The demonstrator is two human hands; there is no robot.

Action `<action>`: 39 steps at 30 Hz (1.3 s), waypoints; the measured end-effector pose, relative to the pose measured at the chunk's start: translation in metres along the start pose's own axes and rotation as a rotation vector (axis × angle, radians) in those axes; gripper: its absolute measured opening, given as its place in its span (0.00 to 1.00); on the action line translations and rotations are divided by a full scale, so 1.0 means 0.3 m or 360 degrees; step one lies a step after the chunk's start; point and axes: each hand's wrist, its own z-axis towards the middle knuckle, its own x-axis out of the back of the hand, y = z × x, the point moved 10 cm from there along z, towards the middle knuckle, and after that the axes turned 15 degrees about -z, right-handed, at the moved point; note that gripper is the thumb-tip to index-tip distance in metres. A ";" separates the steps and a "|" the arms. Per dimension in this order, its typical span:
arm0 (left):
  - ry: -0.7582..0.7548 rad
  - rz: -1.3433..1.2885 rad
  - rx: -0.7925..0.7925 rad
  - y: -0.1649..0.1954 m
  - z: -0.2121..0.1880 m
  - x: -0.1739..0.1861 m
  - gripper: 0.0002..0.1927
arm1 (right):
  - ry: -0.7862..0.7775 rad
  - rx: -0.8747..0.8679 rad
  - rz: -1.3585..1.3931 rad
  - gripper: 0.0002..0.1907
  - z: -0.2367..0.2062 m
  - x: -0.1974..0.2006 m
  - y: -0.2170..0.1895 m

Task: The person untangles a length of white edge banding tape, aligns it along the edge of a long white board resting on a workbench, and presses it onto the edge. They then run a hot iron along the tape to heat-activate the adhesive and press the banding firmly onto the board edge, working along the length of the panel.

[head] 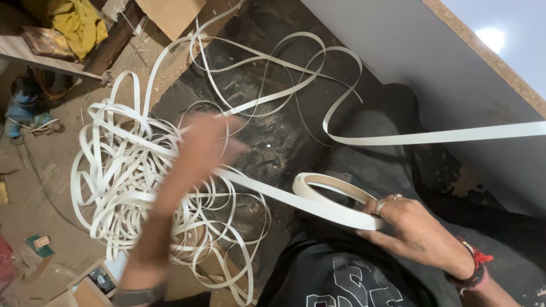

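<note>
White edge-banding strip wound into a coil (335, 202), held at five o'clock in the view.

Right hand (412, 227) has its fingers (380, 207) closed on the coil's rim; the blurred left hand (199, 150), at nine o'clock from the coil, meets the strip, its grip too smeared to tell. Loose tangle (142, 176) lies on the floor (40, 187). At seven o'clock an open cardboard box (85, 290) holds a dark object.
</note>
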 end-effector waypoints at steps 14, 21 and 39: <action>-0.0236 0.0610 -0.1286 0.425 -0.144 -0.284 0.19 | -0.0187 -0.0144 0.0130 0.20 0.000 0.027 -0.043; 0.0490 0.1093 -0.0299 -0.249 -0.282 0.284 0.09 | -0.0179 -0.0086 0.0282 0.25 -0.023 0.028 -0.006; -0.0397 -0.0059 -0.0903 0.359 -0.027 -0.167 0.10 | -0.0105 -0.0027 -0.0212 0.18 0.003 0.037 -0.039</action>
